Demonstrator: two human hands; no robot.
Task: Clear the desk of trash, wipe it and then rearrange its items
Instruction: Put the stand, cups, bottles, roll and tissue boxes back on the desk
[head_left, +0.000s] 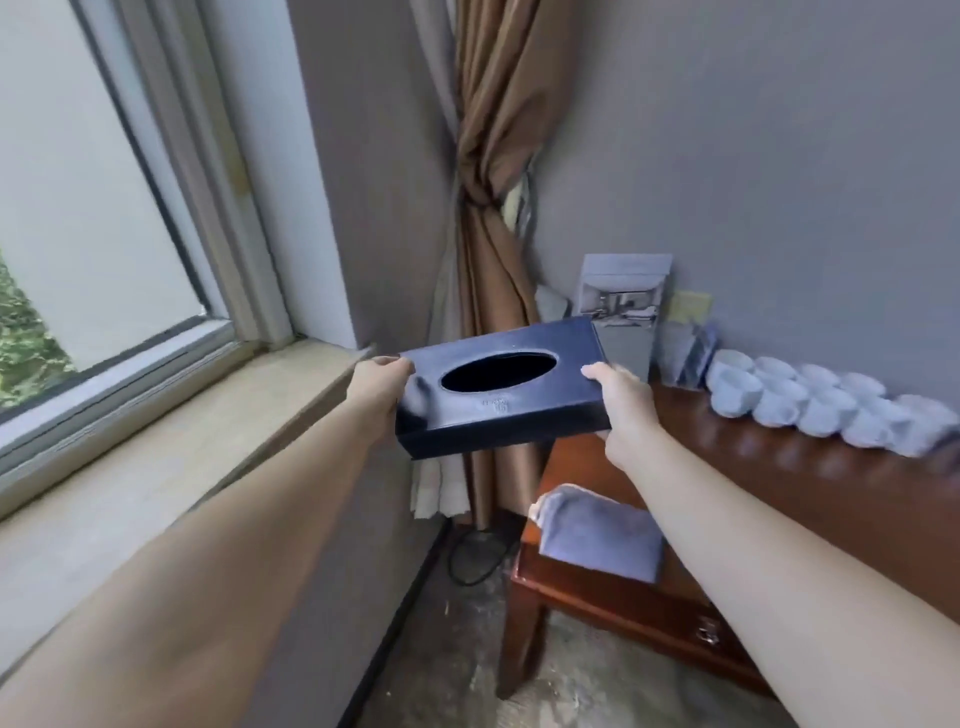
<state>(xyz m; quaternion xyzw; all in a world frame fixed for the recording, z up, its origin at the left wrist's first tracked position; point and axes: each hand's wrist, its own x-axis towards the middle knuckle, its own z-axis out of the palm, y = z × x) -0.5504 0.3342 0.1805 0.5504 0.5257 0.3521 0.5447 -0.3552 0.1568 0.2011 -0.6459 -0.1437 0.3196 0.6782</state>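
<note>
Looking through the head camera, I am seeing a dark navy rectangular tissue box (519, 415) with an oval opening in its lid, being held in the air just off the left end of the dark reddish-brown wooden desk (779, 493), over its back corner and touching nothing on it. The left hand (382, 387) is gripping the box's left short end, thumb lying on top and fingers going out of sight underneath. The right hand (621, 402) is gripping the right short end the same way, thumb resting on the lid. The lid is facing up.

On the desk's near left corner a folded blue-grey cloth (597, 535) is lying. Along the desk's back edge, against the grey wall, a double row of white ceramic cups (810, 405) is standing; they are blurring too much for me to tell which way up. At the desk's back left corner a grey printed card (623, 312) is standing, partly hidden behind the box, and a clear holder with a pale yellow slip (685, 343) is standing between the card and the cups. A small metal drawer pull (707, 631) is showing on the desk's front.

Beyond the desk's left end a knotted brown curtain (498, 208) is hanging, a black cable (475, 558) is lying on the floor beside the desk's left leg, and farther left a window (78, 208) is sitting above a pale stone sill (182, 415).
</note>
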